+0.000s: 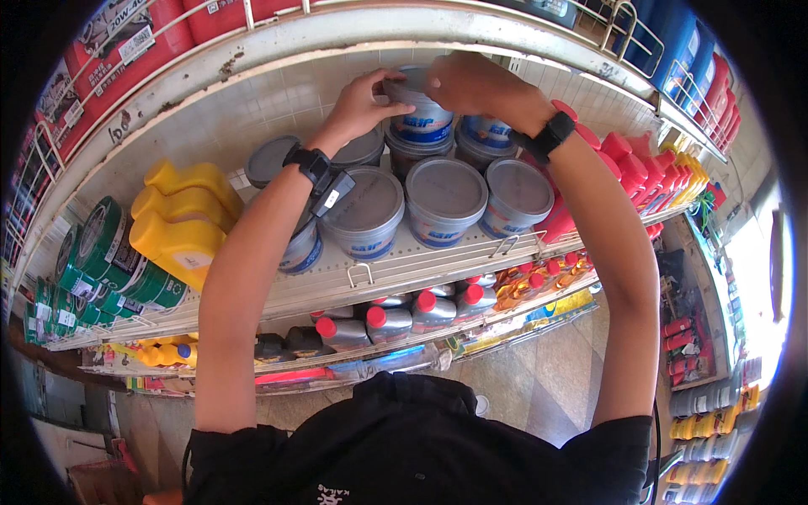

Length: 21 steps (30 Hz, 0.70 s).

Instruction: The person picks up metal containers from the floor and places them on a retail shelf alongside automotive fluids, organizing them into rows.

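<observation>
At the back of a white metal shelf, my left hand (369,104) grips the left side of a grey lidded plastic tub (424,120) with a blue band. This tub rests on top of another grey tub (418,156). My right hand (473,88) is over the upper right of the same tub, its fingers mostly hidden behind the hand, so its hold is unclear. A second stacked tub (489,132) stands just right, below my right wrist. In front are more grey-lidded tubs, among them a large one (446,189) and one beside it (519,189).
Yellow jugs (183,233) and green pails (104,243) stand left; red bottles (618,148) fill the right. A wire rail (372,278) edges the shelf. An upper shelf edge (303,38) arches close above my hands. Red-capped bottles (385,322) stand below.
</observation>
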Each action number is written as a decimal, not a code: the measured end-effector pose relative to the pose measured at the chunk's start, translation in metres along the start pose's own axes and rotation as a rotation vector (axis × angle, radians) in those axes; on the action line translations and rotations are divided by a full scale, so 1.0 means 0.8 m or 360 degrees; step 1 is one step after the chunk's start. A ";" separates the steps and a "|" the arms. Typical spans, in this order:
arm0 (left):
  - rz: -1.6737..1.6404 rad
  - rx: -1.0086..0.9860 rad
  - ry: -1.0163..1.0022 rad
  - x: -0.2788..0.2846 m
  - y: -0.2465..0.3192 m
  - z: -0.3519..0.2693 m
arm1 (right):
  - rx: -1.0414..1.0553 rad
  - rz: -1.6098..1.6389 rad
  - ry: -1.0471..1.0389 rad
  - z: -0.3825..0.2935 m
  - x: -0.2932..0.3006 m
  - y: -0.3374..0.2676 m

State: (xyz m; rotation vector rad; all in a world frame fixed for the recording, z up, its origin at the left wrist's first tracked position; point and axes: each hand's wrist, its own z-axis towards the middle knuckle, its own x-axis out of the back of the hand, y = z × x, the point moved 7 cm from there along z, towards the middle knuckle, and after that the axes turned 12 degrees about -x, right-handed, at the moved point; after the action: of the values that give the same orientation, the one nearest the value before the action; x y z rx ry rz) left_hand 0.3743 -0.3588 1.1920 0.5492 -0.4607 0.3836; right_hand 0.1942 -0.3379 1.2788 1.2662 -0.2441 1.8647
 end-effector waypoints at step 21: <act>0.0406 -0.0007 -0.0192 0.052 0.213 -0.086 | -0.0588 0.1088 0.0779 -0.249 0.063 0.038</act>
State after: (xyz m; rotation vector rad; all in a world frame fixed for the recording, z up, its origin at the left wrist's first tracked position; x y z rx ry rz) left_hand 0.3519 -0.1758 1.2303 0.5125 -0.6507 0.5954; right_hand 0.0317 -0.2158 1.2364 0.4634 -0.7836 2.4807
